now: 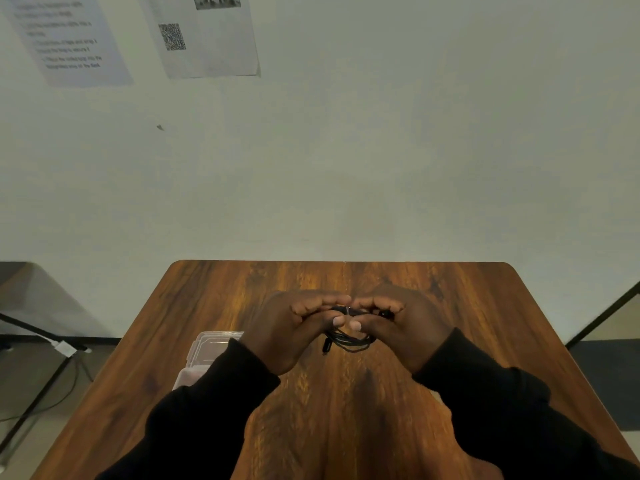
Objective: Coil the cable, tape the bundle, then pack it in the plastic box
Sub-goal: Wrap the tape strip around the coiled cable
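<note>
A thin black cable [349,341] is gathered into a small coil over the middle of the wooden table [346,410]. My left hand [294,327] and my right hand [401,323] meet fingertip to fingertip and both grip the top of the coil. Loops and a plug end hang below my thumbs. A pale strip, maybe tape, shows on the cable between my fingers. The clear plastic box [207,351] stands on the table at the left, half hidden by my left sleeve. I see no tape roll.
The table's far edge meets a white wall with two printed sheets [204,36] taped high on the left. Left of the table, black metal legs and a white charger [65,348] with trailing wires lie on the floor.
</note>
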